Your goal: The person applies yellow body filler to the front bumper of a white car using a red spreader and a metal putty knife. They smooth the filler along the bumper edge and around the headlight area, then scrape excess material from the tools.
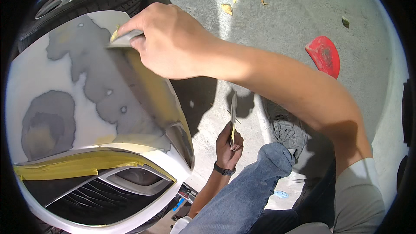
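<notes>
Filler spreader (125, 39) flat on sanded car bumper (86, 99), far left, pinched in right hand (167, 39). Left hand (228, 145), near centre, fingers closed around putty knife (233, 119), blade upright. Yellow masking tape (73, 167) below bumper patch. Red scraper (324, 55) on concrete floor (281, 26), far right.

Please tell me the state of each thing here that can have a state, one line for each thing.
right hand: closed on a putty spreader, pressing it on the bumper
putty spreader: blade lying against the bumper
left hand: closed on a flat blade, held low
flat blade: upright, edge-on, yellowish filler on it
bumper: sanded, patchy grey and yellow filler
masking tape: stuck along the grille's upper edge
red scoop: lying on the ground
</notes>
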A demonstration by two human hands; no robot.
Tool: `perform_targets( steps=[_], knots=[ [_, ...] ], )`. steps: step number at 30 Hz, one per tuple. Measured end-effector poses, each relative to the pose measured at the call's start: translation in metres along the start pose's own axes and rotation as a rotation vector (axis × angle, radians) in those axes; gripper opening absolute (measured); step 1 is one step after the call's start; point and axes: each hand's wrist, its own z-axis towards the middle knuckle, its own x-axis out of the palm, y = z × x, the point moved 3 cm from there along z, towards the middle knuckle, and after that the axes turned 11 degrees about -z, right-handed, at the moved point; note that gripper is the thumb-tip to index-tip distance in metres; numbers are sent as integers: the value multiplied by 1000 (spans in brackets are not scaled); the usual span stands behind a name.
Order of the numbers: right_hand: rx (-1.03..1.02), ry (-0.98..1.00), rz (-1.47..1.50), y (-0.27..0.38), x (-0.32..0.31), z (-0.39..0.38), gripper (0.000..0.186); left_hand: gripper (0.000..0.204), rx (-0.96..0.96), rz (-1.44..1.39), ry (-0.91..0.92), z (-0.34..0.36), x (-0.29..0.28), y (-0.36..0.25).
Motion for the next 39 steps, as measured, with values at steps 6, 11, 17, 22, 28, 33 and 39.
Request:
perform_targets(
  steps=[6,11,17,22,28,33,39],
  knots=[
    [83,-150,81,-18,-78,-16,33,32,-50,-16,37,0,3,5],
    [529,-86,179,-11,-113,-94,47,28,-92,-32,377,-6,55,8],
    [428,-328,86,36,-178,-154,56,23,27,234,625,-42,162,31],
    [267,-295,-142,111,-198,-201,54,19,89,212,846,-114,218,33],
    [108,-367,158,162,-224,-230,47,19,100,302,845,-178,197,46],
    [111,-241,-247,204,-222,-278,51,27,376,218,912,-222,198,43],
    [-210,-531,-673,268,-291,-296,47,28,1113,1076,1093,-311,195,53]
  ],
)
